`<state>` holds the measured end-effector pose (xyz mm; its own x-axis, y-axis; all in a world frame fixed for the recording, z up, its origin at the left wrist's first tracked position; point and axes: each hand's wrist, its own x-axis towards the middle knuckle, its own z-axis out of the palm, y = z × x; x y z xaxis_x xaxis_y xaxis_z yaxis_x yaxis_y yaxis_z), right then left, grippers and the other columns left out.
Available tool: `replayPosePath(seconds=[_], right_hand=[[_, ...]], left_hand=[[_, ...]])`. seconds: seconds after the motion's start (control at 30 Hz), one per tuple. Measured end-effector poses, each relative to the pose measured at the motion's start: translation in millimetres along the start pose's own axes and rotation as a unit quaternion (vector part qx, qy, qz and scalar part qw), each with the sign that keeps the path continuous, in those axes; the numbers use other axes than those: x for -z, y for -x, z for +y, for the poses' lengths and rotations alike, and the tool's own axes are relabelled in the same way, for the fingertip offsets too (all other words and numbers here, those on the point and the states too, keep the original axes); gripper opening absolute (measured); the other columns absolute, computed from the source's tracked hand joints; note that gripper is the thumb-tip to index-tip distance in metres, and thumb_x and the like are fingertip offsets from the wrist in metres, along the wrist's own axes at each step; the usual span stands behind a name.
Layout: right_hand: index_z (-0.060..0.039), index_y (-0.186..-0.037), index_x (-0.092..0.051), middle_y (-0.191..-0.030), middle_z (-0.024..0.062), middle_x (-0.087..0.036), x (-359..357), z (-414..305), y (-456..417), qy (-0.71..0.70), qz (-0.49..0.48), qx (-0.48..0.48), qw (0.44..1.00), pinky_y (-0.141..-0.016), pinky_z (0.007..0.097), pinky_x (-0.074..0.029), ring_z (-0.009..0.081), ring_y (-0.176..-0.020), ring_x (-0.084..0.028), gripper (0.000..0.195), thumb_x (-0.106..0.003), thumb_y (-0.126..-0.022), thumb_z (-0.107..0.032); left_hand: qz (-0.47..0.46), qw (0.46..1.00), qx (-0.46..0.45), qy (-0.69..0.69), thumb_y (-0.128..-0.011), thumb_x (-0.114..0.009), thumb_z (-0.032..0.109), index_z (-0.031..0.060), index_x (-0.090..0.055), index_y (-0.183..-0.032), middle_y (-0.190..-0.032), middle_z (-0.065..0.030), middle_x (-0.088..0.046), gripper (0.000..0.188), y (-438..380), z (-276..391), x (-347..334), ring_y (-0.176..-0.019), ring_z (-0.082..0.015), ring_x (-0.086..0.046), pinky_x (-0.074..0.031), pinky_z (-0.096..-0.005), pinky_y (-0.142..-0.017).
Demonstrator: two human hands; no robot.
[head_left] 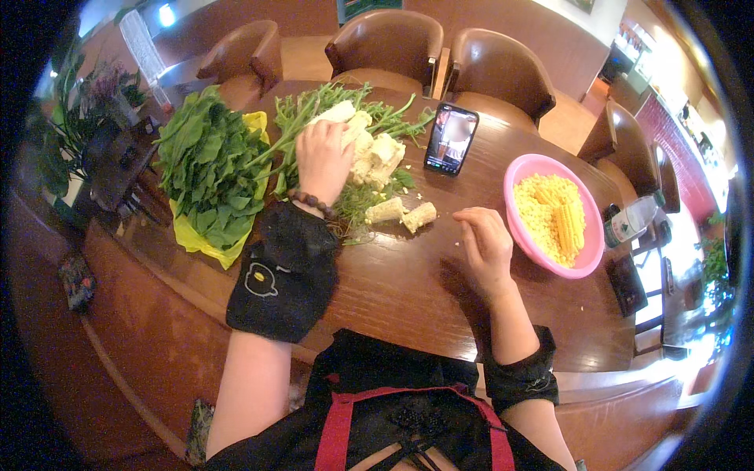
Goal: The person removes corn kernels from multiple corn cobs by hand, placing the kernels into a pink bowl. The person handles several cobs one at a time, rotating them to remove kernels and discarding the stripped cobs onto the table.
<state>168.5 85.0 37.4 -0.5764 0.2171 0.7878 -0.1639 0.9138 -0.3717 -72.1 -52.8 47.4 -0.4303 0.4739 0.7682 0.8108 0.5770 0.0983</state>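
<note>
My left hand (324, 159) lies on a heap of stripped corn cobs (377, 159), its fingertips partly hidden against the pale cobs, so a grip cannot be made out. Green stalks (318, 97) and thin corn silk (356, 206) spread around and under the heap. Two short cob pieces (419, 217) rest on the table just right of it. Above the wood hovers my right hand (486, 244), fingers bent together, with nothing visible in them. To its right stands a pink plastic bowl (594, 259) holding loose yellow corn kernels (533, 206) and ears of corn (569, 226).
Leafy greens (209, 171) lie on a yellow plastic bag (215, 252) at left. A smartphone (451, 139) stands upright behind the cobs, its screen lit. Past the bowl is a plastic bottle (635, 219). Brown armchairs (389, 44) line the far side of the wooden table (389, 294).
</note>
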Motion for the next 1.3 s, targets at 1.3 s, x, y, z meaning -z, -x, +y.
replayPosePath(seconds=[1.3], right_hand=[[-0.0024, -0.108, -0.051, -0.081, 0.0028, -0.056, -4, 18, 13, -0.448, 0.024, -0.365, 0.816, -0.063, 0.0194, -0.040, 0.0064, -0.067, -0.048, 0.026, -0.049, -0.089, -0.019]], left_hand=[[-0.430, 0.525, 0.182, 0.711, -0.084, -0.056, 0.017, 0.0027, -0.042, -0.109, -0.076, -0.0026, -0.053, 0.032, 42, 108, 19, -0.056, -0.0111, -0.054, -0.043, -0.0209, -0.050]])
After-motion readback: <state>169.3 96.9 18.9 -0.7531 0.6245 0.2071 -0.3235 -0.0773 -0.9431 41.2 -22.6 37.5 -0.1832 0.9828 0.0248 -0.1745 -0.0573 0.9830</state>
